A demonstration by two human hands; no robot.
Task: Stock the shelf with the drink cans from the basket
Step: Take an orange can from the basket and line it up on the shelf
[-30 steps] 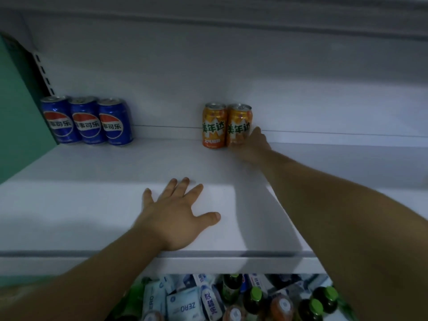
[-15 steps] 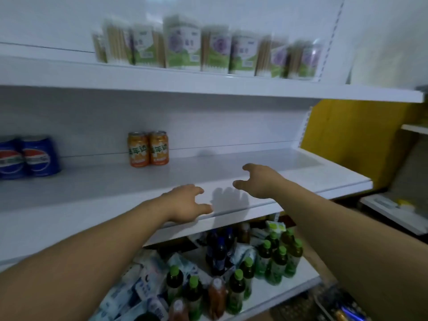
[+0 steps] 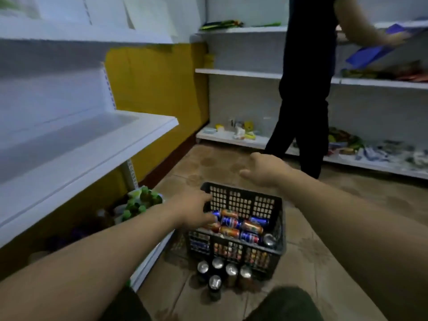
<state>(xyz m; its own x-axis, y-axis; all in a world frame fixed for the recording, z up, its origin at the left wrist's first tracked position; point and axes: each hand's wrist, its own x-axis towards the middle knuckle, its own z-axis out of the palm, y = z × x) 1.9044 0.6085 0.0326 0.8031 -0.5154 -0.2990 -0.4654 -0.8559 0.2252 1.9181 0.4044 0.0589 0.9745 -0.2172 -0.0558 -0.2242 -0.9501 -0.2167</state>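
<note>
A black plastic basket (image 3: 240,200) stands on the floor and holds several blue and orange drink cans (image 3: 240,227) lying on their sides. My left hand (image 3: 193,210) hangs over the basket's left side, fingers loosely bent just above the cans, holding nothing. My right hand (image 3: 266,169) hovers above and beyond the basket's far rim, fingers relaxed and empty. The white shelf (image 3: 88,144) runs along the left, bare in the part I see.
Several upright cans (image 3: 218,272) stand on the floor just in front of the basket. Green-capped bottles (image 3: 141,200) fill the lower shelf at left. A person in dark clothes (image 3: 303,93) stands at the far shelves. Brown tiled floor lies around the basket.
My view swung from the shelf down and right to the basket. Both hands left the shelf and now reach toward the basket, the left one over the cans.
</note>
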